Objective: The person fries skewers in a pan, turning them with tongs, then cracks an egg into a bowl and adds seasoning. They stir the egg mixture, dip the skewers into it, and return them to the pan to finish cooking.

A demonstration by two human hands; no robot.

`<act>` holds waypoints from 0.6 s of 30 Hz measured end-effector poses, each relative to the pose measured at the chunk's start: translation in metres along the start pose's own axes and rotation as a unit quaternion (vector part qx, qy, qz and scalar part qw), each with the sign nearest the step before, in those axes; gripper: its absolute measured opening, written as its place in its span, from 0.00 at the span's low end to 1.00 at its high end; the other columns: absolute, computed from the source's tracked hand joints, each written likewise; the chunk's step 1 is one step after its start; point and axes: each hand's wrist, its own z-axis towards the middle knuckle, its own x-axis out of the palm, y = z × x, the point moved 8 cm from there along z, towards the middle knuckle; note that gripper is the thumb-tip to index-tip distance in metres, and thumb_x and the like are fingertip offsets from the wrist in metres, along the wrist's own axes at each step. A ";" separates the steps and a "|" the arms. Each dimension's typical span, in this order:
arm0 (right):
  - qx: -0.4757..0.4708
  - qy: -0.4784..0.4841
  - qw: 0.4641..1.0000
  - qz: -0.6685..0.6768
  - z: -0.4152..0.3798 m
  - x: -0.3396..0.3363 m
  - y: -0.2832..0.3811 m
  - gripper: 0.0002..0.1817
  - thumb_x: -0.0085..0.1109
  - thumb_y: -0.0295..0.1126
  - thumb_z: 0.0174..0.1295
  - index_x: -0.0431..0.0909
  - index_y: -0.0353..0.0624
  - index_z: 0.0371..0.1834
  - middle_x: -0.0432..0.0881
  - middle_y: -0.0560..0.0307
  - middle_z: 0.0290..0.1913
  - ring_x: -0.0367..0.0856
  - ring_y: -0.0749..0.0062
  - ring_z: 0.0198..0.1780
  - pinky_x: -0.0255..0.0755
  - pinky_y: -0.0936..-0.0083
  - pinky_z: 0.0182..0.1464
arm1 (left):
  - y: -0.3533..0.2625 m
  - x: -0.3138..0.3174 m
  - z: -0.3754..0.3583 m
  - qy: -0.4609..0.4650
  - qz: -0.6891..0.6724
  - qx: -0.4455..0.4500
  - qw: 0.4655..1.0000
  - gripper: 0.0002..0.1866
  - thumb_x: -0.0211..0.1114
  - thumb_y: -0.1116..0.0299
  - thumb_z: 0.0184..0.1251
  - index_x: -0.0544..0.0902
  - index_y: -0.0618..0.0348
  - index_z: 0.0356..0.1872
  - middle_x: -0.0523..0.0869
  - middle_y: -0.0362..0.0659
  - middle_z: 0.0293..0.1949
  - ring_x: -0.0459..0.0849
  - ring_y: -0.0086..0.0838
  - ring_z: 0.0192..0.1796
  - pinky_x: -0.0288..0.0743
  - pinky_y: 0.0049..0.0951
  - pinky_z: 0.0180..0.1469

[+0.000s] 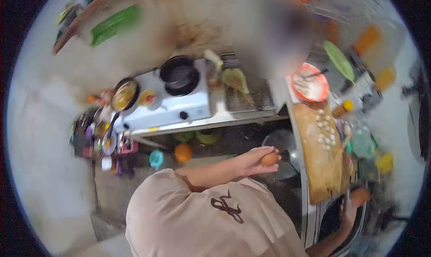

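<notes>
My left hand [257,162] is in front of my chest, its fingers curled round a brown egg [270,159]. At the lower right, my right hand [348,213] is stretched out beyond the near end of the wooden board [316,167]. A blurred orange-brown rounded thing [360,197] lies right at its fingertips. The fingers are smeared by motion, and I cannot tell whether they grip it. Small white pieces [326,131] are scattered over the far part of the board.
A white stove [157,111] carries a dark pan [179,76] and, at its left, a pan with yellowish food [125,96]. An orange-rimmed bowl [310,87] stands beyond the board. A yellow-capped bottle [343,109] stands beside it. Below are a turquoise cup [156,158] and a metal pot [280,145].
</notes>
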 end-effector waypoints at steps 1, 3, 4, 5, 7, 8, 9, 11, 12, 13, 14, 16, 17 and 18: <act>0.154 0.004 0.964 0.218 -0.012 0.000 -0.016 0.15 0.49 0.39 0.51 0.66 0.45 0.40 0.68 0.58 0.21 0.65 0.71 0.20 0.56 0.78 0.18 | -0.004 -0.009 -0.011 -0.017 -0.006 0.023 1.000 0.12 0.52 0.61 0.59 0.69 0.58 0.39 0.75 0.47 0.39 0.77 0.35 0.36 0.75 0.34 0.44; 0.255 0.029 0.897 0.361 -0.027 -0.002 0.011 0.16 0.48 0.47 0.53 0.67 0.46 0.33 0.65 0.65 0.19 0.63 0.84 0.16 0.51 0.89 0.13 | -0.027 -0.023 -0.042 -0.042 -0.021 0.087 0.995 0.12 0.54 0.65 0.58 0.69 0.59 0.39 0.74 0.47 0.39 0.77 0.35 0.37 0.75 0.33 0.43; 0.302 0.077 0.889 0.336 -0.035 -0.010 0.052 0.19 0.39 0.46 0.56 0.60 0.42 0.42 0.58 0.55 0.33 0.55 0.72 0.32 0.45 0.78 0.30 | -0.039 -0.031 -0.055 -0.053 -0.026 0.115 0.992 0.12 0.56 0.67 0.57 0.68 0.59 0.39 0.73 0.47 0.39 0.76 0.35 0.38 0.76 0.33 0.43; 0.348 0.122 0.877 0.309 -0.044 -0.013 0.082 0.24 0.30 0.45 0.59 0.52 0.38 0.51 0.50 0.46 0.48 0.46 0.61 0.48 0.39 0.67 0.47 | -0.050 -0.040 -0.069 -0.061 -0.052 0.144 0.986 0.12 0.56 0.68 0.56 0.67 0.59 0.40 0.72 0.48 0.39 0.76 0.36 0.38 0.75 0.34 0.44; 0.362 0.144 0.870 0.303 -0.044 -0.009 0.104 0.26 0.25 0.44 0.61 0.49 0.36 0.56 0.47 0.42 0.55 0.42 0.55 0.56 0.36 0.62 0.55 | -0.075 -0.064 -0.095 -0.075 -0.078 0.183 0.977 0.13 0.55 0.70 0.55 0.67 0.60 0.41 0.70 0.48 0.39 0.74 0.38 0.40 0.73 0.35 0.47; 0.330 0.123 0.877 0.328 -0.040 -0.005 0.109 0.24 0.29 0.45 0.60 0.52 0.38 0.52 0.50 0.47 0.48 0.46 0.61 0.47 0.39 0.68 0.46 | -0.087 -0.077 -0.107 -0.089 -0.090 0.204 0.971 0.13 0.55 0.70 0.55 0.66 0.60 0.41 0.70 0.47 0.39 0.74 0.39 0.41 0.73 0.35 0.48; 0.298 0.101 0.882 0.352 -0.036 -0.002 0.112 0.22 0.33 0.45 0.58 0.56 0.40 0.48 0.54 0.52 0.40 0.50 0.67 0.39 0.42 0.73 0.38 | -0.103 -0.090 -0.118 -0.123 -0.094 0.232 0.960 0.13 0.55 0.70 0.55 0.66 0.60 0.41 0.69 0.48 0.39 0.72 0.40 0.43 0.72 0.36 0.49; 0.236 0.055 0.885 0.398 -0.029 0.008 0.125 0.18 0.42 0.46 0.56 0.63 0.44 0.40 0.62 0.61 0.25 0.58 0.78 0.22 0.48 0.84 0.20 | -0.135 -0.111 -0.142 -0.117 -0.110 0.287 0.944 0.14 0.55 0.70 0.55 0.65 0.62 0.42 0.68 0.50 0.40 0.72 0.41 0.43 0.71 0.37 0.50; 0.203 0.030 0.883 0.421 -0.021 0.015 0.136 0.16 0.46 0.47 0.54 0.66 0.46 0.36 0.65 0.66 0.18 0.62 0.84 0.13 0.51 0.90 0.12 | -0.152 -0.122 -0.155 -0.102 -0.119 0.313 0.937 0.14 0.54 0.70 0.56 0.65 0.63 0.42 0.68 0.50 0.40 0.72 0.41 0.44 0.71 0.37 0.50; 0.143 0.033 0.887 0.439 -0.005 0.031 0.156 0.17 0.46 0.47 0.54 0.66 0.45 0.36 0.64 0.68 0.17 0.60 0.84 0.11 0.52 0.90 0.10 | -0.168 -0.135 -0.168 -0.086 -0.145 0.323 0.931 0.15 0.52 0.70 0.57 0.63 0.66 0.43 0.67 0.52 0.42 0.70 0.42 0.46 0.69 0.38 0.52; 0.083 0.028 0.886 0.455 0.013 0.051 0.176 0.16 0.47 0.44 0.55 0.65 0.44 0.39 0.64 0.67 0.16 0.60 0.84 0.11 0.53 0.89 0.11 | -0.187 -0.151 -0.183 -0.084 -0.154 0.360 0.916 0.16 0.50 0.71 0.58 0.61 0.69 0.45 0.65 0.54 0.45 0.68 0.44 0.48 0.67 0.39 0.54; 0.019 0.171 0.854 0.492 0.037 0.098 0.273 0.17 0.47 0.36 0.56 0.65 0.40 0.45 0.69 0.62 0.22 0.64 0.85 0.14 0.56 0.91 0.12 | -0.225 -0.187 -0.213 -0.110 -0.141 0.407 0.896 0.17 0.44 0.71 0.61 0.58 0.74 0.46 0.64 0.57 0.46 0.68 0.46 0.50 0.68 0.38 0.54; 0.024 0.188 0.838 0.511 0.048 0.127 0.324 0.20 0.49 0.37 0.55 0.63 0.40 0.49 0.68 0.63 0.22 0.62 0.84 0.13 0.55 0.90 0.11 | -0.242 -0.199 -0.232 -0.121 -0.158 0.431 0.880 0.18 0.43 0.70 0.63 0.57 0.76 0.47 0.64 0.58 0.46 0.68 0.46 0.51 0.68 0.36 0.54; -0.018 0.232 0.836 0.496 0.058 0.148 0.387 0.19 0.44 0.28 0.56 0.62 0.38 0.52 0.70 0.63 0.24 0.62 0.87 0.15 0.54 0.92 0.12 | -0.260 -0.216 -0.248 -0.126 -0.142 0.440 0.878 0.19 0.43 0.67 0.64 0.58 0.75 0.48 0.65 0.58 0.46 0.69 0.46 0.50 0.69 0.34 0.53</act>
